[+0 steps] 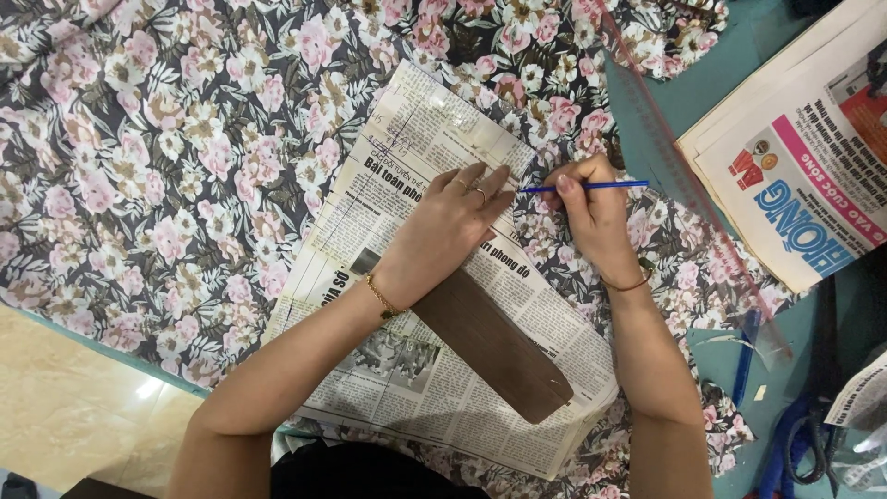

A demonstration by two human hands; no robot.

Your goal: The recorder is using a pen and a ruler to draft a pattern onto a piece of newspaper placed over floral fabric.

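I'm looking straight down and my left hand lies flat, fingers spread a little, pressing on the newspaper pattern and on the top end of a brown ruler that runs back from under my palm toward my body. My right hand is closed on a blue pen, its tip touching down just beside my left fingertips, right at the paper's edge where it meets the floral fabric. The pattern sits on top of the fabric, which spreads wide to the left of my left hand and shows again around my right wrist. How far along? I judge it early: I can't make out any drawn line on the cloth beside the paper, so most of the outline looks still to be marked, and nothing is cut. To the right of my right hand a clear ruler slants over the teal table, and beyond it lies a stack of newspapers. Nearer me on the right, scissors and another blue pen. Nothing blocks the pen; only my own left fingers crowd the tip.
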